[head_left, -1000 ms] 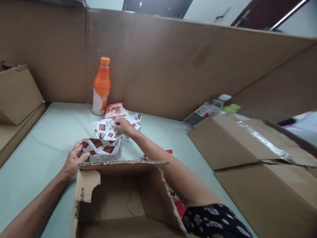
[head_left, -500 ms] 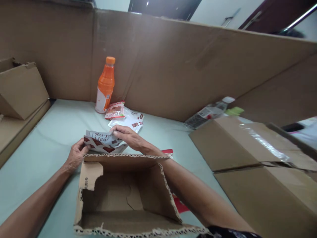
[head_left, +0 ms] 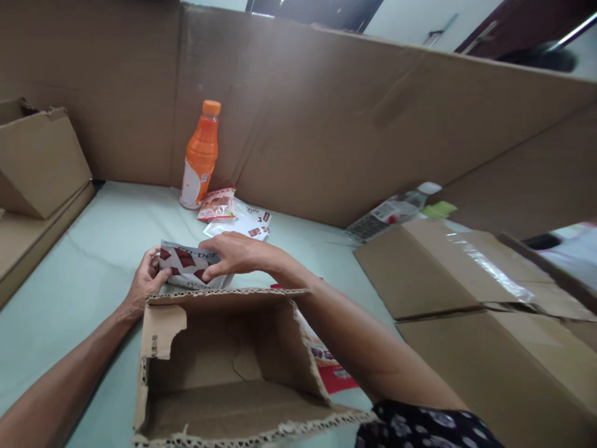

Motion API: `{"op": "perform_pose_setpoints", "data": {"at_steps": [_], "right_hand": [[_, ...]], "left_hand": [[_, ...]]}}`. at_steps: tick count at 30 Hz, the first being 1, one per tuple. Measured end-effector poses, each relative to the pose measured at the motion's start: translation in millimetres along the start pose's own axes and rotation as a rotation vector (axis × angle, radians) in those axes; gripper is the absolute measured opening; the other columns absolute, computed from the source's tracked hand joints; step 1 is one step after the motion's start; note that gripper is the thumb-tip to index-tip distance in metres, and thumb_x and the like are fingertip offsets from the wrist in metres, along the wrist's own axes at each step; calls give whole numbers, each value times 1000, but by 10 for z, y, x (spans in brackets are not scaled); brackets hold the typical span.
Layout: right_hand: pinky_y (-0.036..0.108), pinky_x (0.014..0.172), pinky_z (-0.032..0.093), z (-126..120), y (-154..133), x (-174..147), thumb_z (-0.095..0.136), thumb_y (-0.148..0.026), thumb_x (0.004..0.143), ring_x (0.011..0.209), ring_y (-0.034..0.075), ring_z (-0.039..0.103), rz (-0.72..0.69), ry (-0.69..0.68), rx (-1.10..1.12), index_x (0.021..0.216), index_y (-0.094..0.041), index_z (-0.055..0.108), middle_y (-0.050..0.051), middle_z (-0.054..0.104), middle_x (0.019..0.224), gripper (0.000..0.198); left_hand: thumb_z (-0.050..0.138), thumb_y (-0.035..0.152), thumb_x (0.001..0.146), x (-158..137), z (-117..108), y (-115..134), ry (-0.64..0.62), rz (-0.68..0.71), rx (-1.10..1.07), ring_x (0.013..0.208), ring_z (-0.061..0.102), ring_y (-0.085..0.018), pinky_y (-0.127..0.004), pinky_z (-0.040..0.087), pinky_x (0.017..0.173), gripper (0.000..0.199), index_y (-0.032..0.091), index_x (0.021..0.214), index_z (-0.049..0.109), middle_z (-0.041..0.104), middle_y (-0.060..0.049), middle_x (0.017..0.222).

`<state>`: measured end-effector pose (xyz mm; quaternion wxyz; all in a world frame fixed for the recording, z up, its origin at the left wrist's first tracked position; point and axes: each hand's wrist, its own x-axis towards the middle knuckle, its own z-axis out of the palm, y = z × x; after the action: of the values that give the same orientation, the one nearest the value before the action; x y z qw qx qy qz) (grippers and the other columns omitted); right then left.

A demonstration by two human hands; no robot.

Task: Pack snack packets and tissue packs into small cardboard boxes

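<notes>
Before you sits the box (head_left: 205, 358), pouches (head_left: 184, 264) just behind it, the bottle (head_left: 200, 162) farther back, cartons (head_left: 429, 267) to your right.

Indoor room of undetermined kind: a pale table (head_left: 107, 249), enclosed by a cardboard screen (head_left: 326, 124) and flanked by cartons (head_left: 433, 267); beyond, a light wall (head_left: 405, 18) and dark door (head_left: 517, 25).

The right sleeve (head_left: 422, 426) is a dark printed fabric — black, or perhaps very deep navy, as the lower edge of the view is dim — scattered with pale greyish, flower-like blotches. Its loose hem sits around the elbow. Below it the right forearm (head_left: 354, 339) is bare, as is the right hand (head_left: 236, 252). The left forearm (head_left: 77, 370) — slim, tapering towards the wrist — and left hand (head_left: 148, 279) are bare too.
</notes>
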<state>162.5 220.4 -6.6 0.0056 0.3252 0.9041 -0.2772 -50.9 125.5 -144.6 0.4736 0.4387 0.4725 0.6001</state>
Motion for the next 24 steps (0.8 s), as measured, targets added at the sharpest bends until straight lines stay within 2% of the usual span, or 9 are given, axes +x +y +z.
{"op": "perform_pose_setpoints", "data": {"at_steps": [2, 4, 8, 10, 12, 15, 17, 20, 24], "right_hand": [[29, 61, 31, 56, -20, 73, 81, -24, 75, 63, 15, 52, 17, -9, 5, 71, -22, 72, -1, 62, 62, 11], [29, 62, 32, 112, 4, 80, 72, -15, 79, 61, 13, 52, 24, 13, 42, 66, -21, 71, -2, 62, 60, 14], [29, 63, 33, 91, 149, -231, 66, -16, 82, 62, 13, 53, 74, 193, 53, 66, -20, 73, -2, 61, 60, 19], [28, 62, 34, -9, 242, -546, 63, -20, 85, 61, 14, 52, 110, 357, 62, 65, -19, 72, -3, 58, 58, 22], [28, 60, 37, -145, 311, -918, 63, -26, 87, 61, 14, 53, 103, 597, 128, 68, -19, 73, -3, 61, 60, 23], [29, 59, 47, -334, 281, -1436, 74, -37, 86, 63, 15, 58, 5, 983, 302, 73, -22, 77, -3, 69, 69, 20], [31, 61, 52, -398, 146, -1670, 80, -41, 83, 65, 16, 60, -76, 1150, 402, 73, -24, 78, -2, 71, 72, 20], [33, 64, 54, -360, -171, -1800, 84, -44, 79, 68, 17, 61, -184, 1246, 517, 71, -25, 77, -1, 71, 74, 21], [31, 61, 50, -163, -578, -1656, 78, -46, 83, 70, 17, 58, -242, 1025, 535, 74, -23, 76, 0, 66, 74, 25]], "left_hand": [[86, 46, 71, -8, -3, 25, -16, -15, 18, 89, 71, -21, -32, 55, 84, 49, 20, 106, 63, 76, -4, 98], [85, 47, 70, -16, -4, 47, -31, -29, 38, 85, 70, -21, -32, 55, 81, 45, 19, 99, 66, 76, -4, 95], [86, 48, 64, 6, -16, 139, -6, -9, 86, 91, 72, -22, -34, 55, 83, 52, 20, 104, 67, 76, -6, 101], [85, 49, 63, 43, -38, 266, 29, 26, 120, 97, 72, -23, -35, 55, 87, 56, 19, 107, 68, 76, -7, 105], [84, 49, 65, 74, -69, 483, 58, 77, 157, 101, 71, -25, -38, 54, 92, 53, 19, 106, 69, 77, -9, 107], [84, 48, 69, 9, -121, 977, 81, 184, 213, 107, 70, -26, -41, 51, 103, 46, 19, 102, 72, 78, -9, 108], [83, 48, 73, -168, -144, 1371, 75, 262, 265, 108, 70, -27, -42, 51, 106, 40, 20, 101, 76, 79, -8, 107], [79, 47, 83, -604, -106, 1908, -36, 358, 445, 107, 71, -28, -40, 53, 100, 28, 26, 101, 82, 81, -6, 107], [76, 54, 83, -1108, 114, 2256, -491, 351, 853, 111, 73, -34, -38, 58, 87, 42, 31, 118, 81, 80, -8, 119]]}}
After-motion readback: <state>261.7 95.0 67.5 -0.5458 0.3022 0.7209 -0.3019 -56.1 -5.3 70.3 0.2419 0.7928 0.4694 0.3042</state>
